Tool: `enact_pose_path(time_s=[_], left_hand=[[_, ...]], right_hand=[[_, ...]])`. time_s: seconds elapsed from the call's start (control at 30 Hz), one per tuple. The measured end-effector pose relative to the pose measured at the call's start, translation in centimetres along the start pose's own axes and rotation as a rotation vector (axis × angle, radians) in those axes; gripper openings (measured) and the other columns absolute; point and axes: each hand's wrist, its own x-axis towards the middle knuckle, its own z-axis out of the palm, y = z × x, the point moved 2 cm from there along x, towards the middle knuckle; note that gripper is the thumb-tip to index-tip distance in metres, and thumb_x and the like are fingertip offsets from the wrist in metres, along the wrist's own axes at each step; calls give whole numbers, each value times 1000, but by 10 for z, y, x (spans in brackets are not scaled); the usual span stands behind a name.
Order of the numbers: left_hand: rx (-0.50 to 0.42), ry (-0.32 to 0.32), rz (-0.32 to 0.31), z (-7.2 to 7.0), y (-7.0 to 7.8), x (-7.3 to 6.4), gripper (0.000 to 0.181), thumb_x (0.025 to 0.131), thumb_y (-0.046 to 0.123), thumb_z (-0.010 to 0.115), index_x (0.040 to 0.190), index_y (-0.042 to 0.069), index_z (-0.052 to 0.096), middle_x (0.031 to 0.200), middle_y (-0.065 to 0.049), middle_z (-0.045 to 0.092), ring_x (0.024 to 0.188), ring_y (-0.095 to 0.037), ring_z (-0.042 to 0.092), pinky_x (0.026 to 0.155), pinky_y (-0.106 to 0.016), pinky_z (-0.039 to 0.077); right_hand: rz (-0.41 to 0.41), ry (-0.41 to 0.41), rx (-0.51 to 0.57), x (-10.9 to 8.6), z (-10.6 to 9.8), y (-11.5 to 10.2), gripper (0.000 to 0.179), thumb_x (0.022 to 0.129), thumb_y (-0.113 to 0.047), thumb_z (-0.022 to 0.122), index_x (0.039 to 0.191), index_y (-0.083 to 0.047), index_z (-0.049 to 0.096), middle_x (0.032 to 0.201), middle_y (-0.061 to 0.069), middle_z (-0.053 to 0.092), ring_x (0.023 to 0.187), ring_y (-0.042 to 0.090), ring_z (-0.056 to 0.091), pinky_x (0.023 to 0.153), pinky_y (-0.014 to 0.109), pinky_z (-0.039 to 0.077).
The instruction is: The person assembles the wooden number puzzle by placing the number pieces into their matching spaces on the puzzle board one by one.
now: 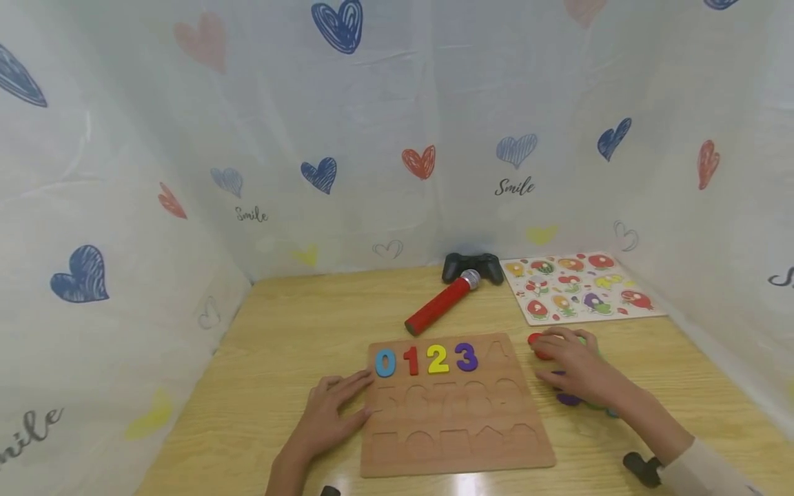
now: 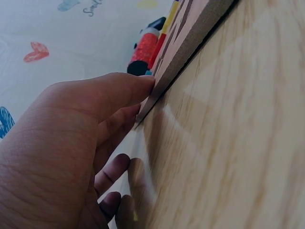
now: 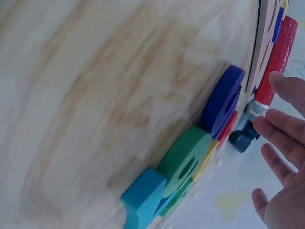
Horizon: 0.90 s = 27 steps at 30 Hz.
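A wooden puzzle board (image 1: 459, 444) lies flat, with a blue 0 (image 1: 378, 363), red 1 (image 1: 412, 361), yellow 2 (image 1: 438, 359) and purple 3 (image 1: 474, 358) seated along its top row. My left hand (image 1: 329, 417) touches the board's left edge with thumb and fingers extended. Right of the board, my right hand (image 1: 577, 368) hovers over a cluster of loose pieces, partly hiding them. The right wrist view shows a purple piece (image 3: 220, 102), a green one (image 3: 178, 160) and a blue one (image 3: 145, 191), with red and yellow behind. Those fingers are spread and hold nothing.
Behind the board lie a red microphone (image 1: 437, 306) and a black game controller (image 1: 473, 265). A fruit-and-vegetable picture board (image 1: 583, 306) sits at the back right. Near my right wrist is a small black object (image 1: 642, 470). A heart-printed curtain (image 1: 384, 124) surrounds the wooden table.
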Motion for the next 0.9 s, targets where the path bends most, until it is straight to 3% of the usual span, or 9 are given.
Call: enact_pose_path(time_s=[0.33, 0.9], left_hand=[[-14, 3, -4, -1, 0, -1, 54, 90, 51, 68, 141, 34, 59, 149, 21, 47, 122, -16, 40, 94, -47, 32], [-22, -14, -11, -1, 1, -1, 53, 91, 50, 67, 141, 33, 59, 150, 19, 47, 123, -17, 40, 93, -47, 32]], right_hand=[[110, -55, -15, -7, -4, 10, 41, 78, -22, 86, 115, -10, 72, 117, 10, 69, 121, 40, 47, 93, 68, 23], [172, -60, 15, -19, -11, 27, 38, 81, -28, 83, 112, -9, 72, 117, 13, 69, 122, 41, 45, 93, 67, 23]])
